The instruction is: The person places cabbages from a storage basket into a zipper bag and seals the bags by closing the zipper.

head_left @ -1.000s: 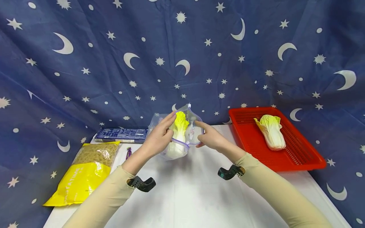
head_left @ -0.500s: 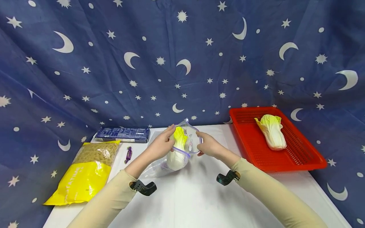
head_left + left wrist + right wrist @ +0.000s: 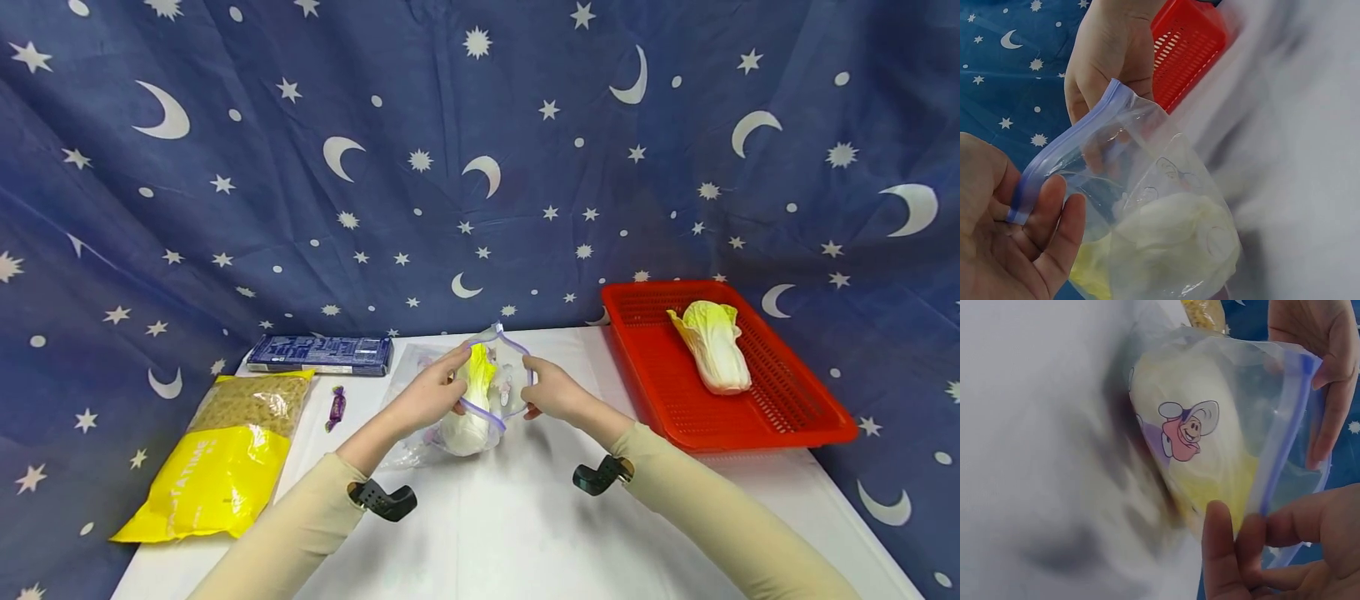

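Note:
A clear zip bag (image 3: 1260,381) with a purple seal and a printed cartoon figure contains a napa cabbage (image 3: 467,429), its yellow leaves toward the bag's mouth. My left hand (image 3: 429,392) pinches the seal on the left side, thumb and fingers around it. On the opposite side, my right hand (image 3: 557,390) grips the seal's edge between thumb and fingers. Between the two hands the bag's mouth gapes. In the left wrist view, the purple seal (image 3: 1072,137) runs from the left fingertips across to the right hand.
To the right, a red plastic basket (image 3: 637,367) holds another napa cabbage (image 3: 712,348). At the left lie a yellow pasta bag (image 3: 225,467), a purple-wrapped candy (image 3: 336,408) and a flat blue box (image 3: 322,356). A patterned blue curtain (image 3: 420,208) hangs behind the white table (image 3: 517,533).
Both hands have come down and slightly nearer with the bag and the cabbage inside it. The right fingers, earlier spread inside the mouth, now curl onto its edge.

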`<state>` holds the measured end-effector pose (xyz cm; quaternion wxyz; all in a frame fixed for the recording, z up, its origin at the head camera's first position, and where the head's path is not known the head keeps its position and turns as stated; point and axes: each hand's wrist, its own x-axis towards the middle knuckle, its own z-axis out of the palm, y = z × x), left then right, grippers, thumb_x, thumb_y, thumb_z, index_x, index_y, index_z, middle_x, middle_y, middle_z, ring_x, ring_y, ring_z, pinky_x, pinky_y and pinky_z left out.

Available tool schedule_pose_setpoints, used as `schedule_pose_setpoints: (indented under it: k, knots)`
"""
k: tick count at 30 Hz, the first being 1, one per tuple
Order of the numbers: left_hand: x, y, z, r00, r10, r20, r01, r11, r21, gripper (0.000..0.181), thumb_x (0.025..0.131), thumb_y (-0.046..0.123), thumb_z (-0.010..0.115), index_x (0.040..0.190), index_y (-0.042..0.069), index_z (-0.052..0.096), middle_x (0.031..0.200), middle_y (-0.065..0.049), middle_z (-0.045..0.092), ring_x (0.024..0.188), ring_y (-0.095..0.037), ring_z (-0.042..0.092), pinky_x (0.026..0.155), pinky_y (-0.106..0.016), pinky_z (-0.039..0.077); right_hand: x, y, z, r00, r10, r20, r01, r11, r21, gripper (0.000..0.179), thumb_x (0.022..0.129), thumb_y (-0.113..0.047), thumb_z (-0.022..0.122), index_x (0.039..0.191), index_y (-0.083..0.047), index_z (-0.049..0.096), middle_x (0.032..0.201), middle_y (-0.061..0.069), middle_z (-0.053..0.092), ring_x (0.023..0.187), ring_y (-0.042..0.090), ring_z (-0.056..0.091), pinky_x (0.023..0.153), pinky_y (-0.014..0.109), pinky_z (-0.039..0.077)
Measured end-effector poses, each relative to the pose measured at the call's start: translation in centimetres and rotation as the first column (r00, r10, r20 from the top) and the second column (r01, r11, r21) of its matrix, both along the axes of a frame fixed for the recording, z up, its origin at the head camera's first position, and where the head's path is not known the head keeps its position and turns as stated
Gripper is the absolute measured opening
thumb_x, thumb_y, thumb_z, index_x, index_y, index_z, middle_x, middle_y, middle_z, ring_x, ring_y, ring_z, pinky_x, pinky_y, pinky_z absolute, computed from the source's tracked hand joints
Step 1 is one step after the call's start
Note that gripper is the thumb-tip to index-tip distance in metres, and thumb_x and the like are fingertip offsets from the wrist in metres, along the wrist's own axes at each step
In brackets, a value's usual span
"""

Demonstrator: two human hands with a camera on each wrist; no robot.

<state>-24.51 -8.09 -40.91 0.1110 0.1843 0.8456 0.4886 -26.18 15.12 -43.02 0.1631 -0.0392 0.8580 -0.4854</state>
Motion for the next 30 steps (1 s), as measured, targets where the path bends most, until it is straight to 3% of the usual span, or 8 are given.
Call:
schedule_pose_setpoints:
  k: [7,10,14,18,22,25,30]
  knots:
    - [0.1,0.0,-0.6,1.0,0.005,0.021,-0.006,0.998,0.055,0.065,0.096,0.003,0.047,0.159,0.001,0.03,0.169,-0.01,0.018,0.066,-0.017,0.062,0.07,-0.03,0.06,0.0,0.9,0.3,1.0,0.018,0.024,-0.017,0.999,-0.045,0.069,0.092,-0.001,0.058,0.156,0.007,0.032,0.124,0.024,0.054,0.068,0.023,0.064,0.069,0.035,0.063]
    - [0.2,0.0,-1.0,0.999,0.004,0.035,-0.007,0.996,0.094,0.066,0.095,0.001,0.048,0.159,0.001,0.031,0.169,-0.011,0.018,0.067,-0.017,0.062,0.071,-0.031,0.06,0.0,1.3,0.3,0.999,0.029,0.032,-0.028,0.998,-0.047,0.065,0.094,-0.002,0.058,0.154,0.008,0.036,0.131,0.026,0.054,0.08,0.027,0.067,0.073,0.036,0.063]
    - [0.2,0.1,-1.4,0.998,0.002,0.056,-0.009,0.992,0.123,0.067,0.095,0.001,0.048,0.16,0.004,0.031,0.169,-0.011,0.017,0.067,-0.016,0.062,0.071,-0.032,0.06,0.2,1.8,0.3,0.999,0.039,0.008,-0.039,0.999,0.023,0.058,0.095,-0.007,0.058,0.15,0.005,0.046,0.149,0.024,0.048,0.103,0.033,0.064,0.083,0.04,0.061]
    - [0.4,0.3,-1.7,0.998,-0.006,0.057,-0.002,0.991,0.136,0.067,0.095,0.001,0.048,0.16,0.003,0.03,0.169,-0.012,0.017,0.067,-0.016,0.062,0.07,-0.032,0.06,0.3,2.3,0.1,0.997,0.061,-0.041,-0.057,0.994,0.093,0.051,0.096,-0.011,0.057,0.145,0.002,0.054,0.149,0.023,0.05,0.121,0.038,0.057,0.1,0.05,0.053]
    - [0.5,0.4,-2.2,0.998,-0.014,0.06,0.005,0.989,0.146,0.068,0.094,0.001,0.048,0.16,0.001,0.03,0.169,-0.013,0.019,0.066,-0.016,0.061,0.069,-0.031,0.06,0.0,2.6,-0.3,0.997,0.055,-0.06,-0.05,0.996,0.077,0.048,0.097,-0.01,0.054,0.143,0.006,0.055,0.147,0.024,0.052,0.132,0.039,0.05,0.108,0.055,0.045]
    - [0.5,0.6,-2.5,0.997,-0.023,0.068,0.013,0.991,0.135,0.068,0.093,0.002,0.049,0.159,0.002,0.031,0.168,-0.013,0.022,0.065,-0.016,0.061,0.068,-0.031,0.06,-0.2,2.5,-0.6,0.999,0.024,-0.035,-0.024,1.0,0.008,0.049,0.098,-0.006,0.054,0.145,0.009,0.051,0.148,0.026,0.05,0.126,0.036,0.056,0.103,0.05,0.051]
    - [0.7,0.8,-2.7,0.995,-0.04,0.091,0.027,0.99,0.135,0.068,0.094,0.003,0.048,0.16,0.003,0.031,0.168,-0.013,0.022,0.064,-0.016,0.063,0.069,-0.032,0.061,-0.4,2.3,-0.9,1.0,-0.011,-0.005,0.011,0.997,-0.078,0.055,0.096,-0.003,0.058,0.148,0.01,0.045,0.15,0.027,0.047,0.099,0.03,0.07,0.089,0.041,0.06]
